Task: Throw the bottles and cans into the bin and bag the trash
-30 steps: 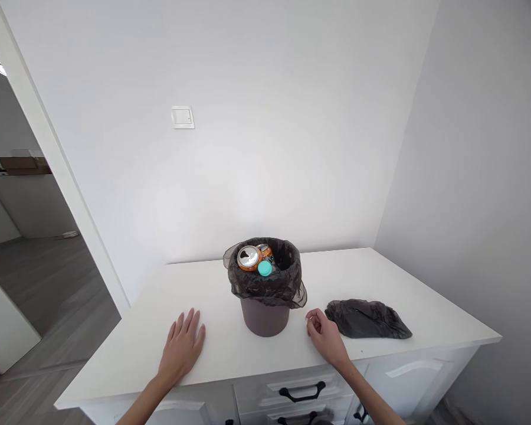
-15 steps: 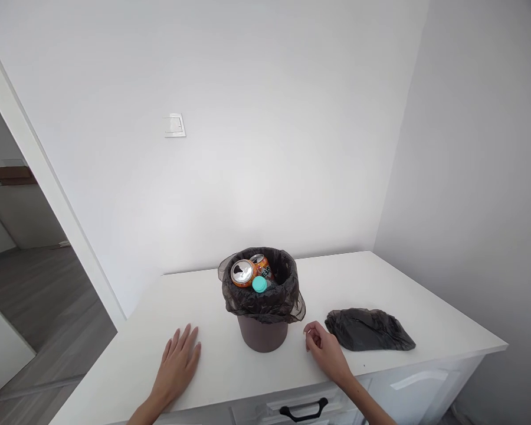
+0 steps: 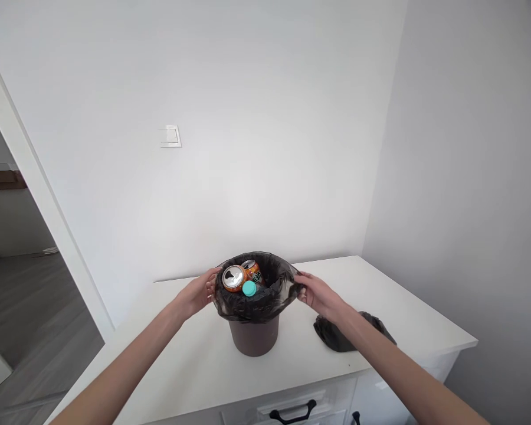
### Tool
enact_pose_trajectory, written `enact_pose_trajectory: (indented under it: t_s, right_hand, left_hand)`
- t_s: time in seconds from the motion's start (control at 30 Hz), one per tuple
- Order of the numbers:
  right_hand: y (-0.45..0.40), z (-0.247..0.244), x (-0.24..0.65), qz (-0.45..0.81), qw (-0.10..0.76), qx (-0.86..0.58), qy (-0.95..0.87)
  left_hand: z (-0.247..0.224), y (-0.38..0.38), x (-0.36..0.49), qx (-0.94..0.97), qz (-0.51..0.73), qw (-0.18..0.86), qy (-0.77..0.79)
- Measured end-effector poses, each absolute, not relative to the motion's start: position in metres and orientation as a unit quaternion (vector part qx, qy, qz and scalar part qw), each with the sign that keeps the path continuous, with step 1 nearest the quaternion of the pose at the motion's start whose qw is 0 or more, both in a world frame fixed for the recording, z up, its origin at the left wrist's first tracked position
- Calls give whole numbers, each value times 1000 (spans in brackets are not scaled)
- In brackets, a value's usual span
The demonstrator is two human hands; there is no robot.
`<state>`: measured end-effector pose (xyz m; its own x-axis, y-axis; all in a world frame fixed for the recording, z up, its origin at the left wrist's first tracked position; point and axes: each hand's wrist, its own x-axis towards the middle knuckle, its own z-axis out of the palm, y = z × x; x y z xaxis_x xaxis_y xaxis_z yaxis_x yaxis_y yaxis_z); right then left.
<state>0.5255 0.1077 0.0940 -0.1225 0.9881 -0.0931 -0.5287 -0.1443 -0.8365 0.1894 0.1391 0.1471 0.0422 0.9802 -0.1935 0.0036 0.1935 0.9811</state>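
Observation:
A small brown trash bin (image 3: 253, 339) stands upright on the white cabinet top, lined with a black trash bag (image 3: 252, 308) folded over its rim. Inside lie two orange drink cans (image 3: 233, 278) and something with a turquoise cap (image 3: 249, 288). At the bag's left edge, my left hand (image 3: 202, 291) grips the overhanging plastic, its fingertips partly hidden. My right hand (image 3: 313, 293) pinches the bag's edge on the right and stretches it outward from the bin. Behind my right forearm, a flattened black bag (image 3: 336, 335) lies partly covered on the cabinet top.
The white cabinet (image 3: 194, 360) has black handles (image 3: 292, 411) along its front. A light switch (image 3: 171, 136) is on the wall behind. To the left, a white door frame (image 3: 48, 195) borders an opening onto a grey floor.
Both hands have risen from the cabinet top to the bin and taken hold of the bag's edge on either side. The right side of the bag is now pulled outward.

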Motion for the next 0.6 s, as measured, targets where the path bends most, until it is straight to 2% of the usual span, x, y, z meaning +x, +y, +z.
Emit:
enact_pose_trajectory:
  t_s: [0.17, 0.33, 0.47, 0.6]
  right_hand:
    - [120, 156, 540, 618, 597, -344, -378]
    - [123, 197, 536, 565, 592, -366, -443]
    - [118, 217, 527, 530, 584, -382, -482]
    - [116, 238, 522, 463, 571, -409, -540]
  left_hand:
    - [178, 150, 196, 472, 498, 519, 511]
    - [157, 147, 187, 433, 515, 464, 576]
    - [125, 133, 177, 379, 437, 519, 629]
    - [117, 128, 170, 360, 382, 588, 615]
